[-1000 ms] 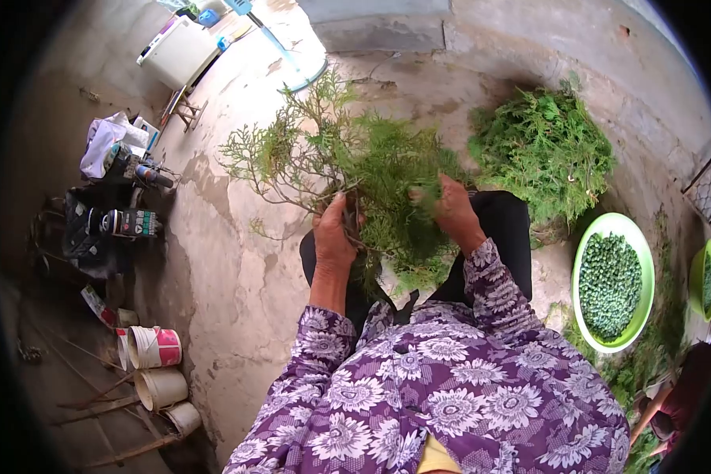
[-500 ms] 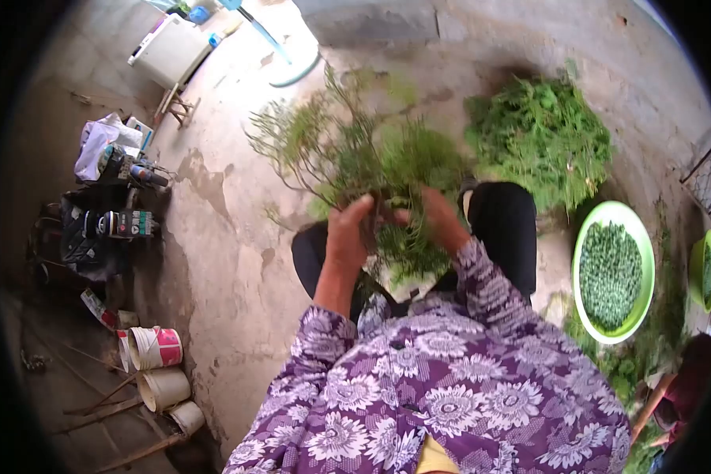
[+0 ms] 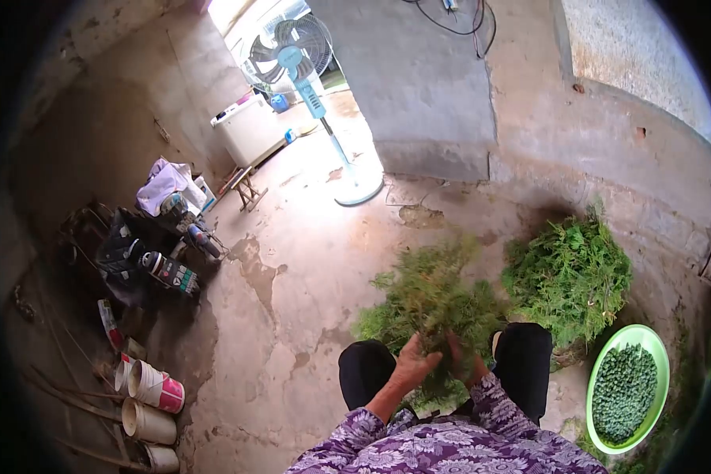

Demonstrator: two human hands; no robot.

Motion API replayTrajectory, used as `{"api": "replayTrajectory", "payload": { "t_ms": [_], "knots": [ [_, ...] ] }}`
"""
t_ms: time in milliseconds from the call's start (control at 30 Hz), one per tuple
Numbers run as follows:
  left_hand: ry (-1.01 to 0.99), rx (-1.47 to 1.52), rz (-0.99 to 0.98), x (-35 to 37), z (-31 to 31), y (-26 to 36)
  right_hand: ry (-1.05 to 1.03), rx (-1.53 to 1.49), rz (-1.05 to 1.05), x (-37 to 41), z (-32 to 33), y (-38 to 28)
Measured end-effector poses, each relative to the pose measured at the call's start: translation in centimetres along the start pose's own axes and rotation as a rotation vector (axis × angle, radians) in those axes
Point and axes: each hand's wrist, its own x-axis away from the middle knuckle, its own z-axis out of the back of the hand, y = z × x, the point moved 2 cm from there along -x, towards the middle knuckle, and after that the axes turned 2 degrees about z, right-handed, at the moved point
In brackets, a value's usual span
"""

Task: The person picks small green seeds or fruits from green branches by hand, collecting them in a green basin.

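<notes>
Between the knees, my left hand is closed around the base of a leafy green bunch of sprigs. My right hand, blurred and partly behind foliage, is close beside it at the same stems; its fingertips are hidden. More greenery lies under and around both hands. A larger pile of green sprigs rests on the floor to the right. Beyond my right knee a green basin holds many small green pieces.
A blue standing fan is ahead, near a white chest-like box in the doorway. At left are a loaded vehicle and several buckets. A wall stands ahead.
The view has tilted up, showing the whole fan and more wall. The sprigs in my hands, earlier spread toward the left, are now bunched upright, and my hands are closer together.
</notes>
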Motion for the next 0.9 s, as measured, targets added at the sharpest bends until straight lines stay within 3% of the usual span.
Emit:
{"api": "replayTrajectory", "payload": {
  "t_ms": [67, 100, 167, 300, 367, 500, 600, 667, 767, 900],
  "knots": [
    [-0.078, -0.129, 0.022, 0.7, -0.7, 1.6, -0.025, -1.015, -0.773, -1.1, 0.1, -0.4],
    [-0.078, -0.095, -0.015, 0.5, -1.0, 0.8, -0.021, -1.017, -0.767, -0.7, -0.5, 0.1],
    [-0.102, -0.11, 0.026, 0.5, -1.6, 0.7, 0.112, -1.389, -0.798, -0.2, -1.5, 0.7],
    [-0.188, -0.16, 0.085, 0.9, -2.5, 3.0, 0.01, -1.032, -0.554, 0.4, -0.6, 0.3],
    [-0.173, -0.207, 0.048, 0.7, -2.7, 2.2, 0.113, -1.595, -0.864, 2.9, -5.8, 4.7],
    [-0.173, -0.191, 0.094, 0.2, -2.7, 0.6, 0.157, -1.61, -0.883, 1.7, -2.5, 2.0],
    [-0.117, -0.324, 0.035, 0.3, -2.7, 1.1, 0.183, -1.423, -0.763, 2.5, -3.5, 2.8],
    [-0.12, -0.404, 0.035, 0.3, -2.9, 1.2, 0.109, -1.583, -0.921, 4.0, -6.3, 4.7],
    [-0.137, -0.456, 0.129, 0.6, -3.1, 1.7, 0.044, -1.839, -0.974, 4.5, -6.3, 4.4],
    [-0.125, -0.494, 0.117, 0.6, -3.5, 1.4, -0.023, -1.802, -1.02, 4.3, -5.6, 3.4]
  ]
}}
